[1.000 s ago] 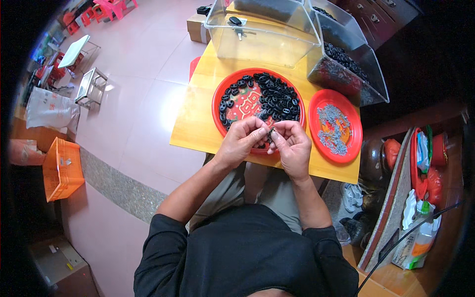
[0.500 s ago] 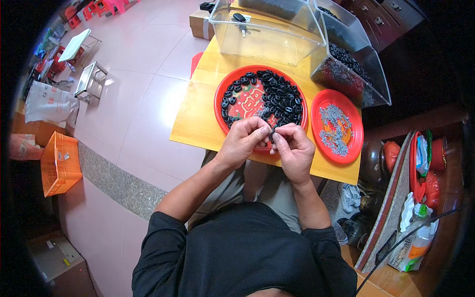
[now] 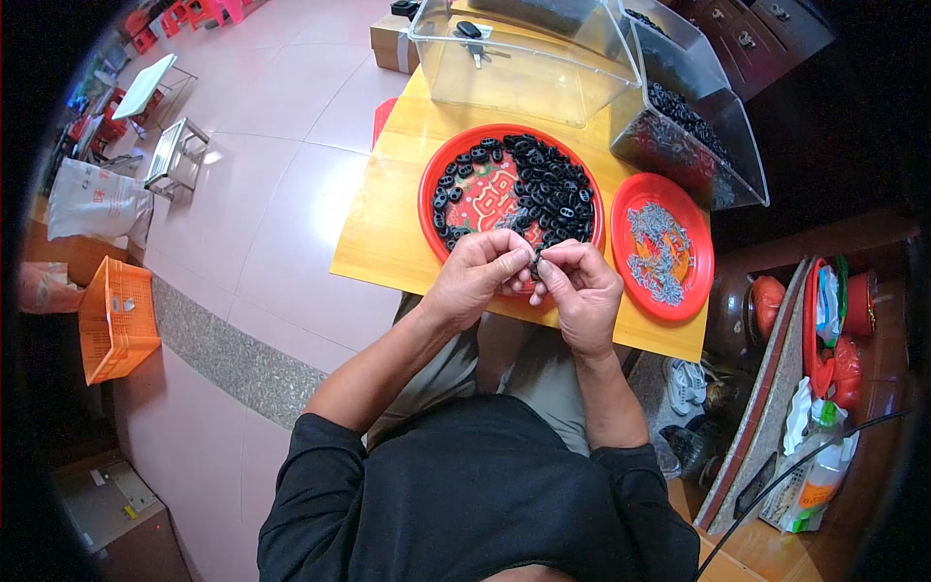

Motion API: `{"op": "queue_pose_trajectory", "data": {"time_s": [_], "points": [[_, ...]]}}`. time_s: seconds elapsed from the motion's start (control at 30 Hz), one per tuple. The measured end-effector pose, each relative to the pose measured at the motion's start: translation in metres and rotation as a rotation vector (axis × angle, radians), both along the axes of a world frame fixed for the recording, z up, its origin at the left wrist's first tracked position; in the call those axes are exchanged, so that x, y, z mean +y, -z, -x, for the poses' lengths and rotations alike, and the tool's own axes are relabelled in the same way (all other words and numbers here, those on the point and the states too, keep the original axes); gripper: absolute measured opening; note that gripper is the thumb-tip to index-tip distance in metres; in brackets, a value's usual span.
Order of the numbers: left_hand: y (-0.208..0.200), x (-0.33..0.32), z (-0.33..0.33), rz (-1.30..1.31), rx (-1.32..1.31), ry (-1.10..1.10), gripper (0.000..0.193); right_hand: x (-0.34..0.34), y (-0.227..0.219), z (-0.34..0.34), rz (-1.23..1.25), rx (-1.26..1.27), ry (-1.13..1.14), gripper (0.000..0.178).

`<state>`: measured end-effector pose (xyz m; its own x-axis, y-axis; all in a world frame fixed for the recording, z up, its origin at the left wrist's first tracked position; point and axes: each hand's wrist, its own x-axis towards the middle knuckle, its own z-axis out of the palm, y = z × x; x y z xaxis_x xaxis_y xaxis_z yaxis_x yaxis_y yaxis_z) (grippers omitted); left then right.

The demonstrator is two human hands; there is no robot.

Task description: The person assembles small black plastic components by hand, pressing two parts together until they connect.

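My left hand (image 3: 479, 276) and my right hand (image 3: 586, 299) meet over the near rim of a round red tray (image 3: 428, 186). Thumbs and fingers of both pinch a small black plastic piece (image 3: 537, 260), mostly hidden by the fingertips. Many black oval pieces with holes (image 3: 555, 184) fill the tray, heaped at its right side and spread along its left. To the right of my right hand, an oval red plate (image 3: 702, 254) holds small grey parts (image 3: 659, 278), too small to make out exactly.
The yellow wooden table (image 3: 378, 228) also carries a clear plastic bin (image 3: 524, 82) with keys (image 3: 473, 44) on its far side, and another clear bin (image 3: 722, 179) of black pieces. An orange crate (image 3: 118, 320) stands at left; a shelf (image 3: 752, 407) holds bottles and bags at right.
Both hands stay almost in place, with the fingertips still together on the small black piece. My right hand has shifted very slightly to the right; the view has moved a little.
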<state>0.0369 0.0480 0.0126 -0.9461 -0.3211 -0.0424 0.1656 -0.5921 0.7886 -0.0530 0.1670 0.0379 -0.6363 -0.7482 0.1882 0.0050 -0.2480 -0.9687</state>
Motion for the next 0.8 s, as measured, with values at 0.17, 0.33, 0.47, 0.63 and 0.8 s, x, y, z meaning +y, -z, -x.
{"op": "queue_pose_trajectory", "data": {"time_s": [0.17,0.33,0.47,0.63,0.8], "points": [[-0.004,-0.001,0.000,0.229,-0.010,-0.085,0.014,0.002,0.000,0.000,-0.054,0.236,0.070,0.007],[-0.012,-0.003,-0.002,0.725,-0.027,-0.221,0.014,0.003,-0.003,-0.002,-0.063,0.372,0.091,0.009],[-0.010,0.004,0.003,0.889,-0.036,-0.310,0.013,0.001,0.006,0.003,-0.089,0.628,0.168,0.009],[-0.014,0.003,0.001,0.582,-0.113,-0.140,0.016,0.000,0.000,0.003,-0.040,0.296,0.098,0.007],[-0.009,-0.005,-0.002,0.275,-0.058,-0.014,0.026,0.004,0.000,0.005,-0.018,0.180,0.092,0.007]]}}
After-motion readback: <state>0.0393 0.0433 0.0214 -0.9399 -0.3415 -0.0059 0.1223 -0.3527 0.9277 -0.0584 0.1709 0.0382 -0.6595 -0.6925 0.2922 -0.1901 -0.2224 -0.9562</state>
